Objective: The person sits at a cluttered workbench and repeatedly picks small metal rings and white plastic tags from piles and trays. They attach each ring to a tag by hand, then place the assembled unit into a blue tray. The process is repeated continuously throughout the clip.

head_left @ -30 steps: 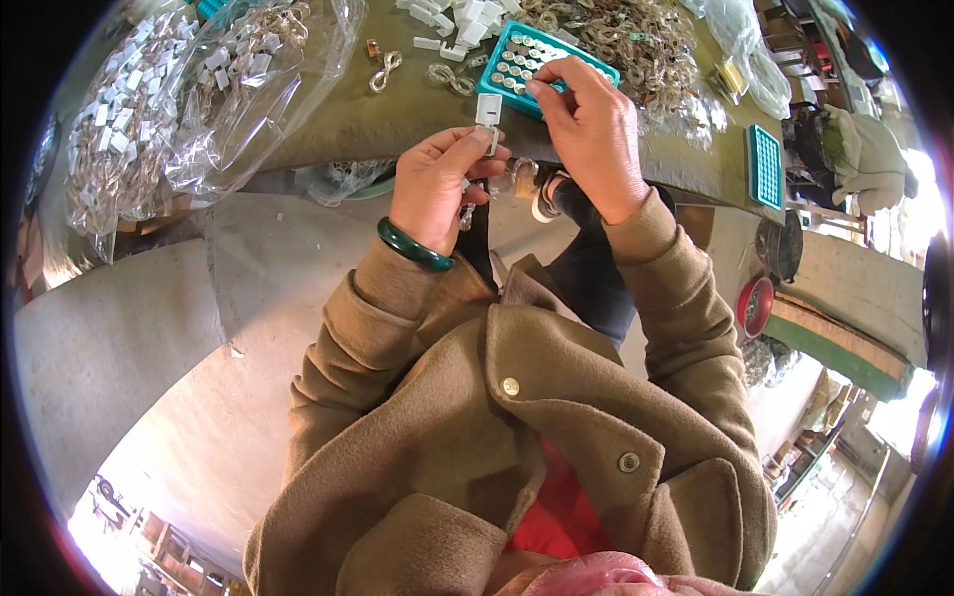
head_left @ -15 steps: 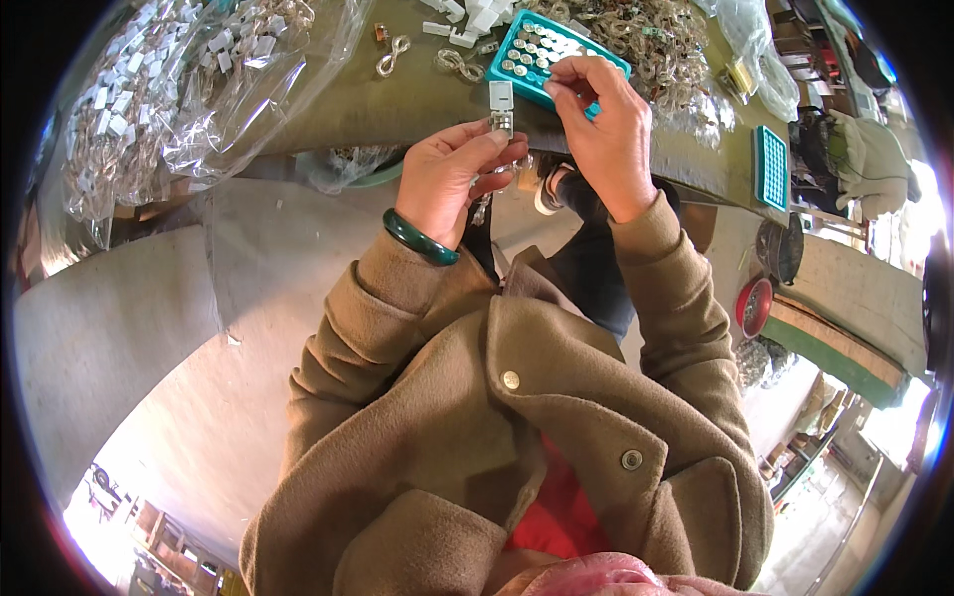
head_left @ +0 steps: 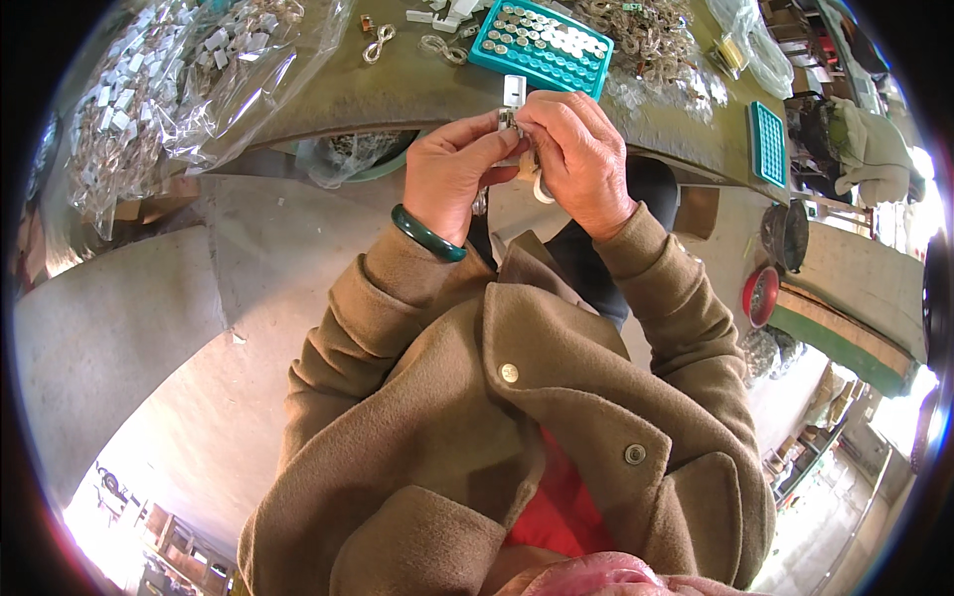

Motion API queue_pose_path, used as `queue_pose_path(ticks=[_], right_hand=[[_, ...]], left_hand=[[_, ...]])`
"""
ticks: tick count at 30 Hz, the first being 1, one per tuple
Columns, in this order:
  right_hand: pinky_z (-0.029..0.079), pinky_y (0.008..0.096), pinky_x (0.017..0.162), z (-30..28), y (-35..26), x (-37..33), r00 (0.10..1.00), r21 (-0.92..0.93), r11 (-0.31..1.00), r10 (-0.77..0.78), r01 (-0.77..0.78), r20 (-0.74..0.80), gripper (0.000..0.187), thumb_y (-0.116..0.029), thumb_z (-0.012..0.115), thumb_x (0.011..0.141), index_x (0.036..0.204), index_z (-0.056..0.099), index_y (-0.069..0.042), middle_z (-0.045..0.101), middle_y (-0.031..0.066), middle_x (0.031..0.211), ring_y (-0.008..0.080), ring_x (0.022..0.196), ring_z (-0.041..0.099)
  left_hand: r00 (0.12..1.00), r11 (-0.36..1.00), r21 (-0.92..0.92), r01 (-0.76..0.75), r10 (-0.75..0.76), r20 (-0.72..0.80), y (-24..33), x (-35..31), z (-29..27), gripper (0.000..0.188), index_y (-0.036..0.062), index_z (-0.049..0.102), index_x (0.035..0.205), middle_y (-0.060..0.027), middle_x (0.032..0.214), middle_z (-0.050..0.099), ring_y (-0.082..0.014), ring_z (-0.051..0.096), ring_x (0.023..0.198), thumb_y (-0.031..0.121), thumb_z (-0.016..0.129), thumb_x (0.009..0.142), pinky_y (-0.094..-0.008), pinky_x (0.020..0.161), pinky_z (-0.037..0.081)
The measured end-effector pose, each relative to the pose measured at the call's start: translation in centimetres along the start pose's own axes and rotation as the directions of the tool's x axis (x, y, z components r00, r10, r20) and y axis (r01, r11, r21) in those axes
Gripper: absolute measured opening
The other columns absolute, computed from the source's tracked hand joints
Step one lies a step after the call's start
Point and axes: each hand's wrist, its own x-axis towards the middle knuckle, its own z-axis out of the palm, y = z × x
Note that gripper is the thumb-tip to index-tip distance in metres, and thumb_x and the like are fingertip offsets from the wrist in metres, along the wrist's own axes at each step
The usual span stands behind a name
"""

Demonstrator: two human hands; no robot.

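Note:
My left hand (head_left: 452, 169), closed in a pinch, holds a small white battery case (head_left: 514, 91) with its lid up, above the near edge of the table. Thin clear wire hangs below those fingers. My right hand (head_left: 578, 154) is closed at the case's inner side, thumb and fingertips pressed together against it; anything between them is hidden. Just beyond the case lies a teal tray (head_left: 599, 84) with rows of round pockets. Silver button cells (head_left: 524, 32) fill the far rows, while the nearer pockets show bare teal.
Clear plastic bags of white cases on wires (head_left: 129, 94) cover the table's left. Coiled wire lights (head_left: 641, 45) lie heaped beyond the tray. Two small wire bundles (head_left: 379, 45) rest left of it. A second teal tray (head_left: 767, 144) sits at the right edge. A red bowl (head_left: 761, 296) stands lower right.
My right hand has come from the teal tray, down and left, to the battery case. My left hand still holds the case, nearly in place. The tray now shows more fully.

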Motion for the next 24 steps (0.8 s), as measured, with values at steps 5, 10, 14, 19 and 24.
queue_pose_path(ticks=[5,10,14,19,24], right_hand=[[0.050,0.0358,0.071,-0.5,-0.1,-0.1,0.999,0.051,0.999,0.004,-0.006,0.039,0.020,0.006,0.064,0.076,0.092,0.060,-0.005,0.064,0.0091,0.088,0.0308,0.078,0.061],[0.047,0.0266,0.065,-1.4,-0.6,-0.1,0.848,0.363,0.766,0.477,-0.530,0.230,0.015,-0.002,0.069,0.082,0.092,0.057,-0.002,0.057,0.0058,0.081,0.0145,0.075,0.057],[0.044,0.0233,0.063,-1.2,-0.9,-0.3,0.717,0.561,0.493,0.632,-0.665,0.294,0.022,-0.016,0.069,0.089,0.093,0.057,0.002,0.055,0.0004,0.081,0.0073,0.072,0.049],[0.040,0.0268,0.056,-0.2,-1.8,-1.6,0.750,0.439,0.625,0.627,-0.646,0.211,0.026,-0.022,0.059,0.096,0.088,0.062,0.002,0.055,0.0000,0.069,0.0069,0.064,0.043],[0.042,0.0269,0.055,-1.3,-2.0,-2.2,0.663,0.457,0.504,0.680,-0.733,0.313,0.026,-0.018,0.053,0.098,0.088,0.064,0.003,0.062,0.0035,0.071,0.0098,0.061,0.053]], left_hand=[[0.990,0.989,0.060,-0.137,0.138,-0.011,-1.1,-0.5,0.5,0.032,0.0020,0.064,0.121,-0.0050,0.105,0.070,-0.0116,0.067,0.092,0.011,0.066,0.091,-0.0214,0.073,0.055],[0.990,0.983,0.117,-0.141,0.143,-0.012,-1.1,-1.0,0.7,0.032,0.0019,0.063,0.122,-0.0059,0.105,0.070,-0.0120,0.067,0.092,0.014,0.064,0.093,-0.0222,0.072,0.055],[0.999,0.997,0.058,-0.048,0.049,-0.018,-0.4,-1.5,0.8,0.030,0.0004,0.065,0.117,-0.0066,0.101,0.070,-0.0119,0.067,0.090,0.018,0.064,0.093,-0.0220,0.068,0.053],[0.997,0.997,0.001,0.080,-0.080,0.010,-0.2,-2.1,1.3,0.029,0.0025,0.064,0.116,-0.0066,0.102,0.069,-0.0121,0.067,0.092,0.023,0.062,0.095,-0.0203,0.068,0.052],[0.955,0.949,-0.184,0.257,-0.220,0.196,-0.9,-1.5,0.2,0.031,0.0065,0.059,0.121,-0.0049,0.102,0.068,-0.0096,0.066,0.085,0.026,0.061,0.096,-0.0190,0.068,0.053]])
